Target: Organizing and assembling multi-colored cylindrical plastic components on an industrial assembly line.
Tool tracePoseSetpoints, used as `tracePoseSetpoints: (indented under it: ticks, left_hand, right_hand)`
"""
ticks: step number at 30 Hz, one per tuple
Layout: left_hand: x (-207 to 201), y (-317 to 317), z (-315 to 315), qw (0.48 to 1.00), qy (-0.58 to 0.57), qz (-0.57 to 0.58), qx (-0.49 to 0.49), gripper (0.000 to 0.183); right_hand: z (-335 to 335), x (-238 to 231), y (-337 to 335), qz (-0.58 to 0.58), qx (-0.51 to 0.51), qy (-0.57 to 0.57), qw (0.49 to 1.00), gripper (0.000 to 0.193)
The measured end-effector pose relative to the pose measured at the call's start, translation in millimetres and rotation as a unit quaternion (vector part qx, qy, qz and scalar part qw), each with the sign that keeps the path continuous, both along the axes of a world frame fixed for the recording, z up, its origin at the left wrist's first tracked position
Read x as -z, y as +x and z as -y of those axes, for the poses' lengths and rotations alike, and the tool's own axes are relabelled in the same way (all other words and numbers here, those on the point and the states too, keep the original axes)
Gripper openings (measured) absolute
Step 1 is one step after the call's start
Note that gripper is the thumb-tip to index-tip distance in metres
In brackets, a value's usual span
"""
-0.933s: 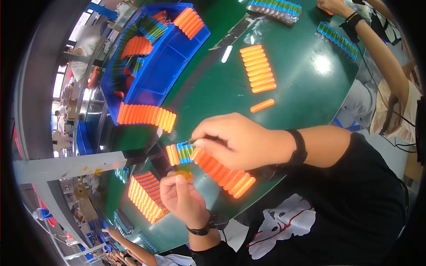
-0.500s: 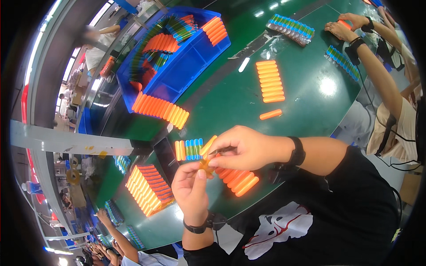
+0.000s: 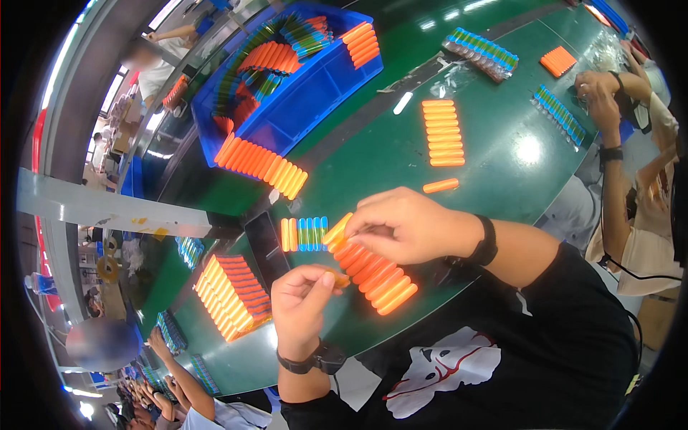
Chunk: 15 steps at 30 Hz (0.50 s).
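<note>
My left hand (image 3: 302, 304) is closed in a pinch on a small amber piece (image 3: 340, 280), perhaps tape; its exact kind is unclear. My right hand (image 3: 408, 226) is closed, its fingertips at the upper end of a row of rounded orange sticks (image 3: 373, 276). What those fingers hold, if anything, is hidden. The row slants toward the table's near edge. Just left of its upper end lies a short row of blue-green and yellow-orange sticks (image 3: 304, 234). A dark flat tray or slab (image 3: 265, 247) is beyond my left hand.
A blue bin (image 3: 308, 100) holds many joined sticks, with an orange row (image 3: 261, 166) against its near corner. A stacked orange block (image 3: 233, 297) stands at left. An orange row (image 3: 443, 132) and a single stick (image 3: 441, 185) lie ahead. Other people work at both sides.
My hands have moved apart: the left drew slightly down and left with the amber piece, the right moved up to the row's end. The dark pointed thing in my right fingers no longer shows.
</note>
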<state>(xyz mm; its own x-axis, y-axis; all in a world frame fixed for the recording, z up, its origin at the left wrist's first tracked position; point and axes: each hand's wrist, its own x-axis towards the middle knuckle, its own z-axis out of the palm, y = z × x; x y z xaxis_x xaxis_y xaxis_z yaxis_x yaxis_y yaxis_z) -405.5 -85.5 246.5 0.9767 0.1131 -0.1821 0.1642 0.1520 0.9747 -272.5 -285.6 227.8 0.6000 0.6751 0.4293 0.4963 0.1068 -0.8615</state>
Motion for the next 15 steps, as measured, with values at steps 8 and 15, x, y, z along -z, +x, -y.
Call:
tracePoseSetpoints:
  ticks: [8,15]
  left_hand:
    - [-0.2,-11.4,-0.9,1.0,0.012,0.018,-0.017,0.014]
    - [15.2,-53.5,-4.1,0.993,0.095,0.011,-0.074,0.017]
  right_hand:
    - [-2.0,8.9,4.8,-0.23,-0.015,0.064,0.971,0.02]
    - [7.1,-7.8,-2.7,-0.275,-0.04,0.02,0.96,0.018]
